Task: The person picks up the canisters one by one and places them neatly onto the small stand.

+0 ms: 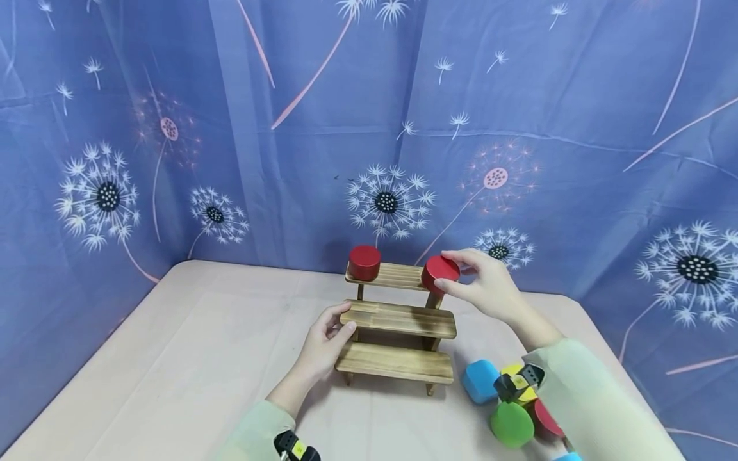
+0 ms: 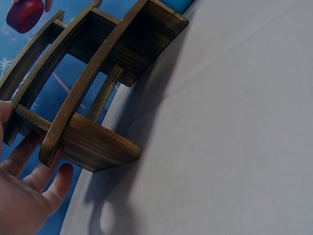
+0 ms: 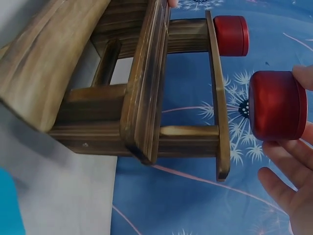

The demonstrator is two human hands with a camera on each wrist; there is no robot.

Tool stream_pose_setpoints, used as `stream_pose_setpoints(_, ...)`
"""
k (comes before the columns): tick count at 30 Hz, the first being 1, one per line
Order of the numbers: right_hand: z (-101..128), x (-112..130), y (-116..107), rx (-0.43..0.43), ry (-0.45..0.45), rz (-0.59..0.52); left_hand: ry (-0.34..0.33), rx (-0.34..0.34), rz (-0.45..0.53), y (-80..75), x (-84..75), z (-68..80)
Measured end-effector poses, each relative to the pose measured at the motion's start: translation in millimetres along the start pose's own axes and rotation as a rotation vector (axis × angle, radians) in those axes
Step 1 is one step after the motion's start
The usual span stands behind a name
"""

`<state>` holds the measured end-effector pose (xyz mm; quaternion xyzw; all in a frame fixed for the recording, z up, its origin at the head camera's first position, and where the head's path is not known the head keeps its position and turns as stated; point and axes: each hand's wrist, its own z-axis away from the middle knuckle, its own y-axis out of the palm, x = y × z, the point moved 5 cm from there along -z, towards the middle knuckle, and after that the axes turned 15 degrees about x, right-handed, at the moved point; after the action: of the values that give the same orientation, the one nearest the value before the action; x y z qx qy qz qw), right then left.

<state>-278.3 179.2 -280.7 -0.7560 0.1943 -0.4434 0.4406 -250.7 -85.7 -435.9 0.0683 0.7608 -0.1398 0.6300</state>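
Red cyl. (image 1: 437, 269) in R hand (image 1: 489, 285), abv shelf (image 1: 400, 276).

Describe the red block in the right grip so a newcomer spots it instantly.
Find the three-tier wooden stand. By the right end of its top shelf, the right grip holds a red block. Unlike the left red block resting on that shelf, this one is held.

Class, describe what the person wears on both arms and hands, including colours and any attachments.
The left sleeve and right sleeve are long and pale green. Near each cuff sits a small, blocky black device with a yellow patch: the left device and the right device. The left hand and right hand show no gloves or rings.
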Motion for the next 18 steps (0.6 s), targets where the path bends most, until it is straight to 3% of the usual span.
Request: stream_pose_setpoints(18,-19.6,3.7,16.1,-0.025,0.035,-0.132,-0.028,-0.004,0.024,3.3,-1.6,0.7)
